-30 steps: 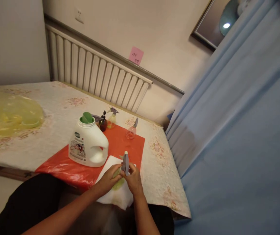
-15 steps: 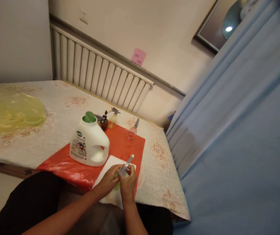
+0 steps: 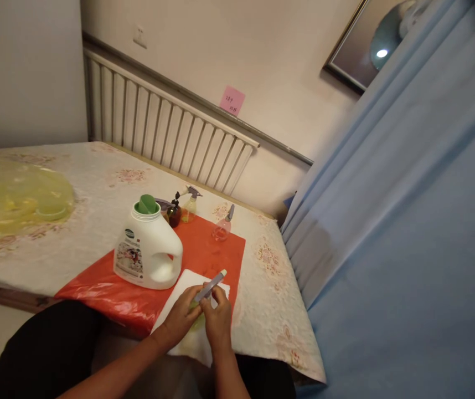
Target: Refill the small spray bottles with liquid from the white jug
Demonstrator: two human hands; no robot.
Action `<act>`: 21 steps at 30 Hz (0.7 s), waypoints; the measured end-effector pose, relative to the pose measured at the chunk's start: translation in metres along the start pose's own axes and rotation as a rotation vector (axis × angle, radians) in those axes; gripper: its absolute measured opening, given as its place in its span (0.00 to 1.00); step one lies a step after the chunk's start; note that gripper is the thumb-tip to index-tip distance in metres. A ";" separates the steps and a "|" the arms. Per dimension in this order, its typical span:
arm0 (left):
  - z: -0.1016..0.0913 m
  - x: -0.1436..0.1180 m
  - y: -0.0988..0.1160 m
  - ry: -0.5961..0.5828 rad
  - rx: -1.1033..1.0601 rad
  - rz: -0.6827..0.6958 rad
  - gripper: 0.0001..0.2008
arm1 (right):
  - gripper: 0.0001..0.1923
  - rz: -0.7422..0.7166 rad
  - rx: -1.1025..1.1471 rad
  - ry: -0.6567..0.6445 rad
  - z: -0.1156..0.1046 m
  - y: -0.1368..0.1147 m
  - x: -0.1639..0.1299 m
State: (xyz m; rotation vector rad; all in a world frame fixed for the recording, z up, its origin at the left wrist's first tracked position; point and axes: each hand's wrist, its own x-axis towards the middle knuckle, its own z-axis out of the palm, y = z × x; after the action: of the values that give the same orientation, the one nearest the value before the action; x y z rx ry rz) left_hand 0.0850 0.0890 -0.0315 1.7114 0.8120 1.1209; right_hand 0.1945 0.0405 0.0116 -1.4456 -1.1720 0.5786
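Against the frame half a second back, little has shifted: the grey spray head (image 3: pixel 210 286) lies a touch flatter in the hands, tip still pointing up and right, and both hands sit slightly lower over the white cloth (image 3: pixel 187 327).

Largest first: one worktop (image 3: pixel 96 210) under a floral cover, one blue curtain (image 3: pixel 407 221) on the right, one ribbed radiator (image 3: pixel 166 133) along the wall. One yellow plastic bag (image 3: pixel 17 197) lies at far left. One red plastic sheet (image 3: pixel 204 249) carries one white detergent jug (image 3: pixel 148 249) with a green cap. Behind it stand three small spray bottles: a dark one (image 3: pixel 174 212), a yellowish one (image 3: pixel 189 204), and a clear pinkish one (image 3: pixel 223 227) set apart to the right. One pink sticky note (image 3: pixel 232 100) is on the wall.

The left hand (image 3: pixel 181 318) wraps a small greenish bottle (image 3: pixel 197 320), mostly hidden, on the cloth at the near edge. The right hand (image 3: pixel 217 316) has its fingers pinched on the spray head.
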 end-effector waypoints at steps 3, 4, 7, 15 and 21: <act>0.002 -0.002 -0.003 -0.005 0.003 -0.007 0.20 | 0.10 0.045 -0.009 0.152 0.014 0.007 -0.008; 0.002 -0.002 -0.004 -0.008 0.002 -0.007 0.20 | 0.09 0.061 -0.011 0.201 0.020 0.010 -0.009; 0.002 -0.001 -0.006 -0.012 -0.002 -0.003 0.20 | 0.07 0.091 -0.016 0.307 0.033 0.017 -0.012; -0.004 0.004 -0.006 -0.024 0.005 -0.015 0.20 | 0.10 0.005 0.004 0.021 0.005 0.002 -0.001; 0.000 0.003 -0.007 -0.001 0.019 -0.021 0.19 | 0.06 0.009 0.030 -0.053 -0.004 0.004 0.004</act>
State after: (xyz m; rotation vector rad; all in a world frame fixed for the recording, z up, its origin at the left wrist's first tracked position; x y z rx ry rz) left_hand 0.0856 0.0941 -0.0374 1.7155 0.8400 1.1014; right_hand 0.2008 0.0431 0.0102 -1.4185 -1.1937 0.6415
